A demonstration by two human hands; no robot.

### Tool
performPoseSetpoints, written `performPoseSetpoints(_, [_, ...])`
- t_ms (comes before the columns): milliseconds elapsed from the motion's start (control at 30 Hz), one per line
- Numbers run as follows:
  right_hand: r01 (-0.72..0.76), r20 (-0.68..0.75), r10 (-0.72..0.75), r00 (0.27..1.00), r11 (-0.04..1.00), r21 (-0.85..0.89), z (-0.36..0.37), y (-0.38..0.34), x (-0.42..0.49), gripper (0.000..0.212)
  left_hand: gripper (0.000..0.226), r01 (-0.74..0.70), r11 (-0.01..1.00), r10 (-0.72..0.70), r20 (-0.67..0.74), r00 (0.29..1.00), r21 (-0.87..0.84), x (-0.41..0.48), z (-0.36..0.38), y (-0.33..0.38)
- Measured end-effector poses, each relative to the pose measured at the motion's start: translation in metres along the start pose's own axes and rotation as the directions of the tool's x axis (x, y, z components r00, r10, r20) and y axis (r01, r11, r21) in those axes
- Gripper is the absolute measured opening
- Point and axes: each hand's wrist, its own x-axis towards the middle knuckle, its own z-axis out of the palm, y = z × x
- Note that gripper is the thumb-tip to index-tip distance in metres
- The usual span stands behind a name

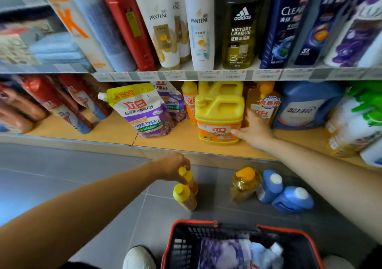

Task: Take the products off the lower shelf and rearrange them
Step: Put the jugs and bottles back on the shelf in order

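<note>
On the lower shelf [115, 132] stands a big yellow detergent jug [220, 113] with an orange label. My right hand [255, 130] touches its right side, thumb on the label and fingers spread toward the amber pump bottle [263, 103] beside it. Below the shelf, my left hand [172, 168] pinches the yellow cap of a small orange bottle [191, 180] standing on the floor. A second small yellow-capped bottle [184, 198] stands just in front of it. White and purple refill pouches [142, 111] lean on the shelf left of the jug.
On the grey floor to the right lie an amber bottle with an orange cap [245, 183] and two blue bottles [288, 196]. A red-rimmed black basket [206, 225] holding bags sits at my feet. A blue jug [306, 105] and green-capped bottles [365, 107] fill the shelf's right end.
</note>
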Motion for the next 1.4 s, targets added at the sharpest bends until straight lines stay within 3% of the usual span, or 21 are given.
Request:
performPoseSetpoints(100, [-0.019, 0.152, 0.037, 0.988, 0.993, -0.118, 0.002, 0.017, -0.017, 0.084, 0.049, 0.027, 0.999, -0.023, -0.103, 0.994, 0.037, -0.002, 0.01, 0.0])
performPoseSetpoints(200, [0.053, 0.304, 0.039, 0.952, 0.956, -0.287, -0.003, 0.031, -0.034, 0.092, 0.04, 0.041, 0.999, -0.039, -0.154, 0.987, 0.011, -0.005, 0.013, 0.0])
performPoseSetpoints(300, [0.125, 0.422, 0.053, 0.905, 0.915, -0.383, -0.004, 0.034, -0.046, 0.084, 0.039, 0.04, 0.999, -0.045, -0.178, 0.983, -0.028, -0.012, 0.008, -0.004])
performPoseSetpoints(400, [0.281, 0.285, -0.17, 0.943, 0.865, -0.416, 0.003, 0.019, -0.05, 0.069, 0.037, 0.019, 0.998, -0.033, -0.224, 0.974, -0.066, -0.024, -0.012, -0.012])
performPoseSetpoints(467, [0.411, 0.089, -0.424, 0.901, 0.772, -0.486, 0.005, -0.001, -0.048, 0.064, 0.036, 0.003, 0.995, -0.031, -0.281, 0.959, -0.101, -0.036, -0.03, -0.018])
performPoseSetpoints(533, [0.429, -0.019, -0.539, 0.842, 0.691, -0.582, 0.005, -0.022, -0.039, 0.073, 0.034, -0.012, 0.985, -0.051, -0.363, 0.93, -0.169, -0.05, -0.048, -0.024])
performPoseSetpoints(633, [0.391, 0.053, -0.473, 0.879, 0.654, -0.647, 0.006, -0.037, -0.023, 0.094, 0.029, -0.016, 0.948, -0.147, -0.481, 0.864, -0.318, -0.065, -0.071, -0.03])
performPoseSetpoints(733, [0.36, 0.087, -0.425, 0.901, 0.618, -0.699, 0.009, -0.037, -0.015, 0.09, 0.021, 0.023, 0.869, -0.348, -0.579, 0.737, -0.494, -0.063, -0.084, -0.032])
performPoseSetpoints(833, [0.352, 0.079, -0.423, 0.903, 0.621, -0.7, 0.007, -0.04, -0.016, 0.084, 0.029, 0.066, 0.792, -0.52, -0.613, 0.594, -0.607, -0.046, -0.088, -0.026])
performPoseSetpoints(1133, [0.329, 0.086, -0.403, 0.911, 0.588, -0.739, 0.005, -0.049, -0.019, 0.077, 0.047, 0.054, 0.861, -0.483, -0.778, 0.402, -0.506, -0.016, -0.117, -0.025])
performPoseSetpoints(1233, [0.316, 0.072, -0.397, 0.915, 0.595, -0.739, 0.006, -0.051, -0.019, 0.074, 0.05, 0.069, 0.86, -0.491, -0.784, 0.381, -0.505, -0.01, -0.118, -0.03])
performPoseSetpoints(1400, [0.32, 0.074, -0.397, 0.915, 0.6, -0.733, 0.007, -0.052, -0.02, 0.073, 0.049, 0.068, 0.804, -0.56, -0.714, 0.421, -0.591, 0.011, -0.109, -0.023])
